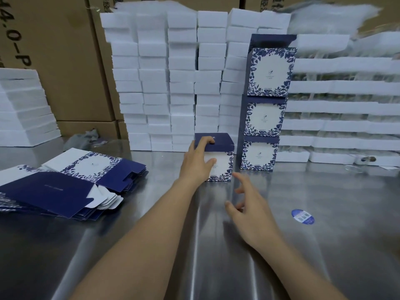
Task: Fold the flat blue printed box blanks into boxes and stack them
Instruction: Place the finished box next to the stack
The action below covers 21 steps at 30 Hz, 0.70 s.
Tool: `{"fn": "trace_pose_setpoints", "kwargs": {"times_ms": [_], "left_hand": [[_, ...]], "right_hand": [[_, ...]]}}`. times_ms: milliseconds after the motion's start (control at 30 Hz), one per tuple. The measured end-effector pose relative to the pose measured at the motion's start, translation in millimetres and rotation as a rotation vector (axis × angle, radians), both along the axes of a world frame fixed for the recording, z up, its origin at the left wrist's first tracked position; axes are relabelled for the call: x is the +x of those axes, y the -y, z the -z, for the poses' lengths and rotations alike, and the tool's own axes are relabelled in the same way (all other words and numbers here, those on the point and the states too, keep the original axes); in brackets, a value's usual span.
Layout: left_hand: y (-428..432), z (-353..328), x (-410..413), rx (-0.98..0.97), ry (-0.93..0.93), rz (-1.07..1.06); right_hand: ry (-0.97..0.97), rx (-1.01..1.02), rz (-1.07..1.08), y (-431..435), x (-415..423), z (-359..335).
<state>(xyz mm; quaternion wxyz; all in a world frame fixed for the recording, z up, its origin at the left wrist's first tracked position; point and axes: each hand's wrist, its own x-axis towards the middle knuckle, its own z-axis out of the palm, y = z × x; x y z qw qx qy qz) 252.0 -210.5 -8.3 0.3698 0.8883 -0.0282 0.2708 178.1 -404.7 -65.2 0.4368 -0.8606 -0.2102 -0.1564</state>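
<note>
A folded blue-and-white printed box [220, 161] stands on the steel table [324, 245], just left of a stack of three folded boxes [266, 105]. My left hand [198, 161] grips this box, fingers curled over its dark blue lid and thumb on its white front. My right hand [249, 204] hovers a little in front of the box, fingers spread and holding nothing. A pile of flat blue printed blanks [65, 187] lies at the left of the table.
Tall stacks of white foam blocks [168, 83] line the back of the table, more white foam trays [346, 105] at the right and a white stack [23, 109] at far left. Brown cartons [65, 61] stand behind. A round blue sticker [302, 216] lies on the table.
</note>
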Motion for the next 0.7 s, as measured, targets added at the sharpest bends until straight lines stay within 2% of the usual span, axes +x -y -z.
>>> {"fn": "trace_pose_setpoints", "kwargs": {"times_ms": [333, 700], "left_hand": [[17.2, -0.7, 64.1, -0.011, -0.049, 0.003], [22.5, 0.4, 79.6, -0.053, -0.033, 0.006]], "right_hand": [[0.012, -0.021, -0.037, -1.5, 7.9, 9.4], [0.021, -0.065, -0.039, -0.9, 12.8, 14.1]]}}
